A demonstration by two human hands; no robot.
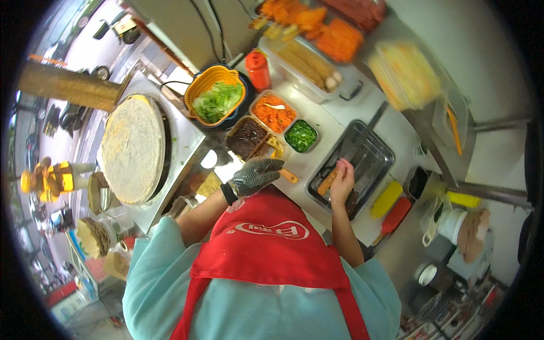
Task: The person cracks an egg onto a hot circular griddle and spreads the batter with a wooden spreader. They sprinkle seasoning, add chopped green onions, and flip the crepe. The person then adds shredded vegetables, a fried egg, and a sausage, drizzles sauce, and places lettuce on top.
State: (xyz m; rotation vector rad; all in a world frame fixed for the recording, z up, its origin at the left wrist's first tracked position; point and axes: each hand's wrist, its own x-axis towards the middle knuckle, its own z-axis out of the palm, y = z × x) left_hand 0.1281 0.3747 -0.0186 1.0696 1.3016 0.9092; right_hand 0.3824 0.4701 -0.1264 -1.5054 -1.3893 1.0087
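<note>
My left hand (257, 176), in a dark dotted glove, is held over the counter just in front of a brown sauce container (248, 135). An orange-handled utensil (289, 175) shows at its fingertips; whether the fingers grip it is hidden. My bare right hand (343, 182) reaches into a dark metal tray (361, 148), with its fingers on a brown, wooden-looking handle (326, 183). What the handle belongs to is unclear. Between the hands and the back are a tub of shredded orange carrot (272, 112) and a tub of chopped greens (301, 136).
At left, a large pale round pancake (134, 148) covers a griddle. Lettuce (219, 102) fills a yellow basket (191, 95) beside a red squeeze bottle (257, 70). Yellow (386, 199) and red bottles (396, 216) lie right of the tray. A person (55, 180) stands outside.
</note>
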